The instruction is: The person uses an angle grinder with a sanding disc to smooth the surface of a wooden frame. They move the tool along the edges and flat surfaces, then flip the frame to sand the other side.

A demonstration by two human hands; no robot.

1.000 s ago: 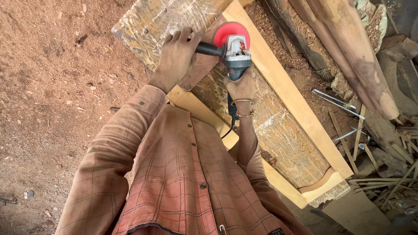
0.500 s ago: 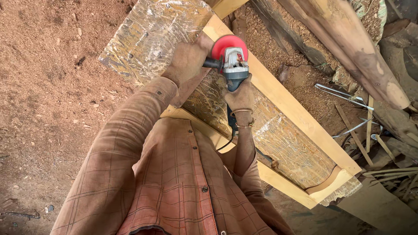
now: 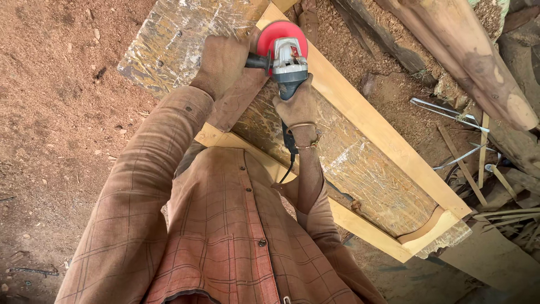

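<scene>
From the head camera, the person bends over a pale wooden door frame (image 3: 371,124) that lies on the sawdust-covered floor (image 3: 62,124), its panels wrapped in clear plastic film (image 3: 360,169). The left hand (image 3: 222,59) is closed round the black side handle of an angle grinder (image 3: 288,62), and the right hand (image 3: 298,107) grips the grinder's body from behind, the cord trailing down past the wrist. The red sanding disc (image 3: 270,35) sits flat on the frame where a brown cross rail (image 3: 239,101) meets the long pale rail. The step in hand looks like sanding that joint; going on would call for steady two-handed pressure with the disc kept level. No containers are in view. Rough logs (image 3: 472,62), metal rods (image 3: 444,110) and wood offcuts (image 3: 495,191) lie to the right.
</scene>
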